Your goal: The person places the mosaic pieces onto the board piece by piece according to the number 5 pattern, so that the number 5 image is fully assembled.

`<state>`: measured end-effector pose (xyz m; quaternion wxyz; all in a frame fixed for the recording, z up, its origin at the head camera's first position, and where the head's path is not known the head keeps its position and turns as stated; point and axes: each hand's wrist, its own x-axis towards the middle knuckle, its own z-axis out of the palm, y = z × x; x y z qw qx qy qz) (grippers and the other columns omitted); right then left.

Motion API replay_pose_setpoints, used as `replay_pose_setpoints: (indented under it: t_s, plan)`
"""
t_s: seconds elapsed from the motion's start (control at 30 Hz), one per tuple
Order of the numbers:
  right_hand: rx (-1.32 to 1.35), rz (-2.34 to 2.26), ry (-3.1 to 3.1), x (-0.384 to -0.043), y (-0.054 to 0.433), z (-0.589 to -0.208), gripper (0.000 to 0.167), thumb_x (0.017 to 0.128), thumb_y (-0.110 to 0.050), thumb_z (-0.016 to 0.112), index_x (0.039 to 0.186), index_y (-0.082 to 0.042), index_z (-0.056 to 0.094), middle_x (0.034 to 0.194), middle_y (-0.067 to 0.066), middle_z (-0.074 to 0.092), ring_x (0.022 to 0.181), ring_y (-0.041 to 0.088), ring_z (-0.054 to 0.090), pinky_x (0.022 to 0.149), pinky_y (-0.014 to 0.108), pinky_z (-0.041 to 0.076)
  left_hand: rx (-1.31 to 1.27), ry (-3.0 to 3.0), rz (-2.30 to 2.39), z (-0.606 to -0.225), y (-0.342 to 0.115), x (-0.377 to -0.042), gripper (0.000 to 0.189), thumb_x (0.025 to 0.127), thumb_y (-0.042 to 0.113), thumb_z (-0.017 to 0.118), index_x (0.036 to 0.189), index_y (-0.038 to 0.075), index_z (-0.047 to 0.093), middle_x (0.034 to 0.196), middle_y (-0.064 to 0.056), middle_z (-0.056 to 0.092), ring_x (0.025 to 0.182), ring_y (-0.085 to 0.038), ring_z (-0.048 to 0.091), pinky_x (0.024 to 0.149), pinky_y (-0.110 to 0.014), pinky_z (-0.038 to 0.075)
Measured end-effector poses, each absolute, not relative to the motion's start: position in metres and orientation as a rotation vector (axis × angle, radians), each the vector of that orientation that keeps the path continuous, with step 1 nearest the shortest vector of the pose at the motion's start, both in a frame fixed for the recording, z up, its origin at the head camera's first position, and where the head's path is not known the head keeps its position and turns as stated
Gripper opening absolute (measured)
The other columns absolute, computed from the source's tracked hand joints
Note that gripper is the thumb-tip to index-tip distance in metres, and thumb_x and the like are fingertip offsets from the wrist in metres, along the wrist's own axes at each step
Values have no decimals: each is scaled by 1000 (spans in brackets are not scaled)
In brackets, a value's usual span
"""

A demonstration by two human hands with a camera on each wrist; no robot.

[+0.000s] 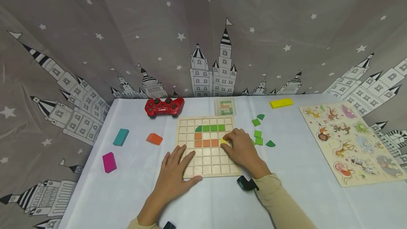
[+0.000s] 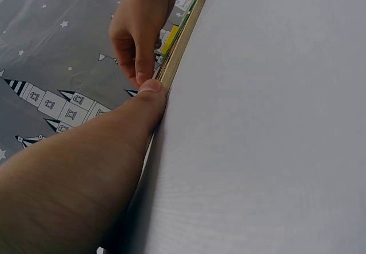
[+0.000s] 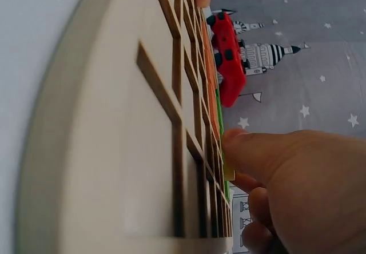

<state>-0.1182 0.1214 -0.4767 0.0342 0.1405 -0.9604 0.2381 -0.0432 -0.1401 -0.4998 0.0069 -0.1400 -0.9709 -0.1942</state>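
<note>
A wooden grid board [image 1: 211, 171] lies on the table. In one row it holds a green quarter-round tile [image 1: 198, 129] and 3 green square tiles [image 1: 213, 128]. Below them, several orange square tiles [image 1: 206, 143] form an L. At the right end of the lower orange row, my right hand [image 1: 243, 147] pinches a small yellow tile [image 1: 223, 141] between thumb and fingers, low over the grid. The yellow edge [image 3: 229, 171] also shows beside the thumb in the right wrist view. My left hand [image 1: 174, 170] rests, fingers spread, at the board's front left corner.
Loose green tiles [image 1: 258, 141] lie right of the board. Behind it are a small pattern card [image 1: 217, 107] and a red game controller [image 1: 164, 106]. Teal [image 1: 121, 137], magenta [image 1: 109, 162], orange [image 1: 154, 138] and yellow [image 1: 281, 103] blocks lie around. An animal puzzle [image 1: 344, 172] sits far right.
</note>
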Motion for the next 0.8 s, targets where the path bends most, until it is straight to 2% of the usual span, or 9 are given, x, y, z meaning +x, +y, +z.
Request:
replay_pose_setpoints:
  t_s: [0.8]
  plan:
    - [403, 744, -2944, -116, 113, -477, 19, 90, -25, 78, 101, -10, 79, 83, -2, 61, 78, 13, 47, 74, 31, 41, -427, -3042, -628, -499, -139, -44, 86, 80, 72, 69, 151, 27, 50, 165, -10, 33, 157, -33, 23, 125, -61, 16]
